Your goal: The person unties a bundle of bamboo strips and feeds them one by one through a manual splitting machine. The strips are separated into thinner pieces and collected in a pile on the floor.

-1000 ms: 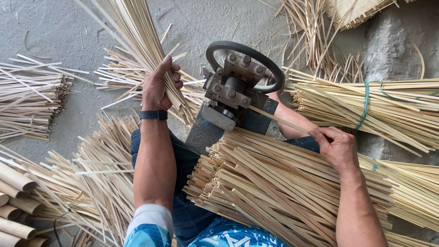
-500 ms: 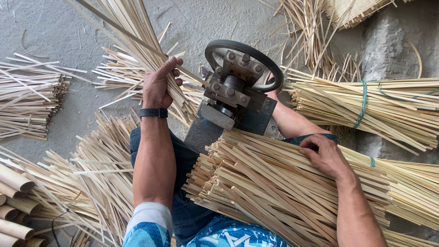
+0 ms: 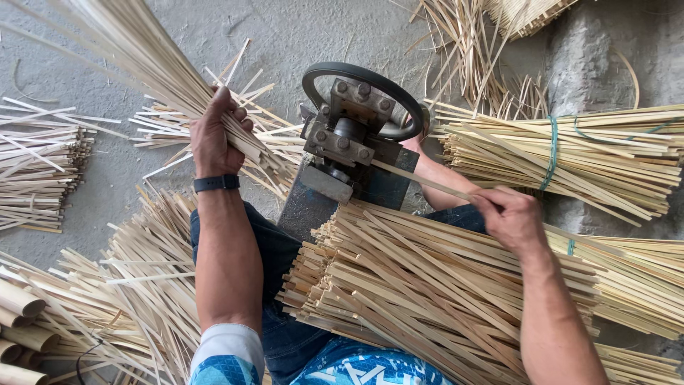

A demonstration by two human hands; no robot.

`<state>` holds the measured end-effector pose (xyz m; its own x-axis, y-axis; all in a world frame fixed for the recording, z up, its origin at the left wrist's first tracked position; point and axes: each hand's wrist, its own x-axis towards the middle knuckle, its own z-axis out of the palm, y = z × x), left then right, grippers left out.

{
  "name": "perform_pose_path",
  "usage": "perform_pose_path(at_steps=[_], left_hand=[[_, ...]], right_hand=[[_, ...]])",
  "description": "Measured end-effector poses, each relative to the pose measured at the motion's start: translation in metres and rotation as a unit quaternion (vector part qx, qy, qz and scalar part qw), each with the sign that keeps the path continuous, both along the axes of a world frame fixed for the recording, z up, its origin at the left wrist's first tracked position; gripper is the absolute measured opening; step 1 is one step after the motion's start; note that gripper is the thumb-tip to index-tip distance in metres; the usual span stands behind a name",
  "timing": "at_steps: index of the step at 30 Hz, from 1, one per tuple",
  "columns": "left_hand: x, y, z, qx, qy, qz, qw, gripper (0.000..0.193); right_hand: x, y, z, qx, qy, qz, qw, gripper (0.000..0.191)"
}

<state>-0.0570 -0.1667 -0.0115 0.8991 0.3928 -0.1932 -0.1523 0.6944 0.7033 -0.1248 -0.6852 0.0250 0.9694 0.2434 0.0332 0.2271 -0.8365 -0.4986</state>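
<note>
My left hand, with a dark band on the wrist, grips a sheaf of thin bamboo strips that fans up to the top left. My right hand pinches a single bamboo slat whose far end enters the metal splitting machine, a bolted block with a dark ring on top. A thick stack of flat bamboo slats lies across my lap, under my right forearm.
A bundle of slats tied with green string lies at the right. Loose thin strips are heaped at the left on the concrete floor, and more by my left leg. Bamboo tube pieces sit at the bottom left.
My right hand has left the lap stack, taken one slat and brought it up to the machine. My left hand stays closed on the strip sheaf.
</note>
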Motion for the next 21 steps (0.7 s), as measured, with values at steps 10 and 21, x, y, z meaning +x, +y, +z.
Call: perform_pose_path(at_steps=[10, 21], left_hand=[[0.002, -0.017, 0.006, 0.077, 0.087, -0.068, 0.991, 0.04], [0.005, -0.019, 0.002, 0.067, 0.031, -0.075, 0.994, 0.022]], right_hand=[[0.004, 0.025, 0.006, -0.019, 0.128, 0.04, 0.991, 0.035], [-0.012, -0.004, -0.022, -0.15, 0.188, 0.069, 0.968, 0.019]])
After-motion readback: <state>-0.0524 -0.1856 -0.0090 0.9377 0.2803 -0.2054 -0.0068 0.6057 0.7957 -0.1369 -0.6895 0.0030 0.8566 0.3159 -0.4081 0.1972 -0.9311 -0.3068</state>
